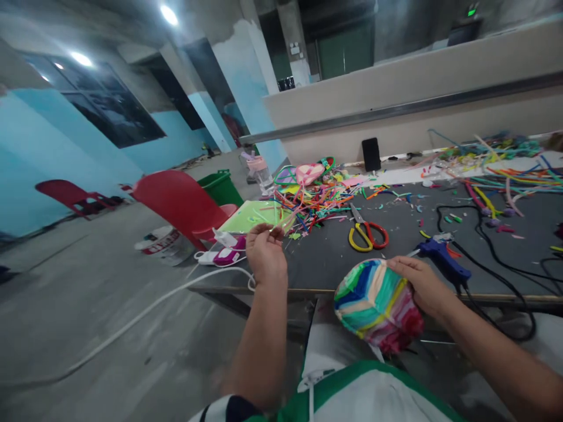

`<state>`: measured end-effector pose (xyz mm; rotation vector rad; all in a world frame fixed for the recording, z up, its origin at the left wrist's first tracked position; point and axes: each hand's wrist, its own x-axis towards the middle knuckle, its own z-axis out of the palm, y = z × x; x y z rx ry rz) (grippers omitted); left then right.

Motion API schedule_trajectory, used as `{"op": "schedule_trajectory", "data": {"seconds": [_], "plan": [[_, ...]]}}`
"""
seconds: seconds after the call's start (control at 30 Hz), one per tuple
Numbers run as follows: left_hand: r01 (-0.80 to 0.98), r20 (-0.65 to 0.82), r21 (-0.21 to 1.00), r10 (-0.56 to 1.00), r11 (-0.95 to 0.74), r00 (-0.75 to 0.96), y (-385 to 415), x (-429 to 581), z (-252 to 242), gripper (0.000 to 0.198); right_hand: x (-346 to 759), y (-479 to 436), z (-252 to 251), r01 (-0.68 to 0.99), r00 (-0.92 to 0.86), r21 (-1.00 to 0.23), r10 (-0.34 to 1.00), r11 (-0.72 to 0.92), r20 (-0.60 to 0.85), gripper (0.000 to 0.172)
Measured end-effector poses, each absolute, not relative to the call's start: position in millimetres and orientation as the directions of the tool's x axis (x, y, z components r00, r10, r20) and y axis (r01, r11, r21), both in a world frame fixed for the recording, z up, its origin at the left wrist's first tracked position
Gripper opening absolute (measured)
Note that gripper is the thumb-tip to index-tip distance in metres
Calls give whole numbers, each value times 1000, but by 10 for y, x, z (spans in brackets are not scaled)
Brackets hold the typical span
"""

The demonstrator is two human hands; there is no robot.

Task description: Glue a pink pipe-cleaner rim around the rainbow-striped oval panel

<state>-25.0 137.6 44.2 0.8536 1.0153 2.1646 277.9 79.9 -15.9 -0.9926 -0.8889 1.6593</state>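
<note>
Striped multicolour ball (376, 305) at table (316, 264) edge

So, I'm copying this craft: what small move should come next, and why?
Probably bring the left hand with its pinched thin strip across to the striped ball, which the right hand steadies. The two are apart, and the glue gun lies by the right hand.

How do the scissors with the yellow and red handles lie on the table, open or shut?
Shut: the scissors lie flat, blades together as one strip, handle loops side by side.
</note>
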Motion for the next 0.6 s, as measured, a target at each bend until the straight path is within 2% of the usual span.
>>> {"op": "schedule_trajectory", "data": {"seconds": [0.2, 0.33, 0.43, 0.6], "plan": [[-114, 364, 735, 531, -668, -765, 1645, -729, 744, 10, 2817, 899, -218, -401, -217, -866, 949, -299, -227, 16], [-13, 366, 735, 413, -678, -834, 1885, -1065, 864, 9, 2806, 880, -226, -379, -256, -858, 931, -346, -262, 14], [19, 371, 781, 440, -624, -818, 2085, -1113, 764, 17, 2789, 862, -224, -342, -235, -874, 932, -346, -277, 15], [40, 343, 882, 581, -470, -738, 2358, -1127, 525, 28, 2805, 858, -279, -325, -247, -868, 920, -375, -305, 12]]}}
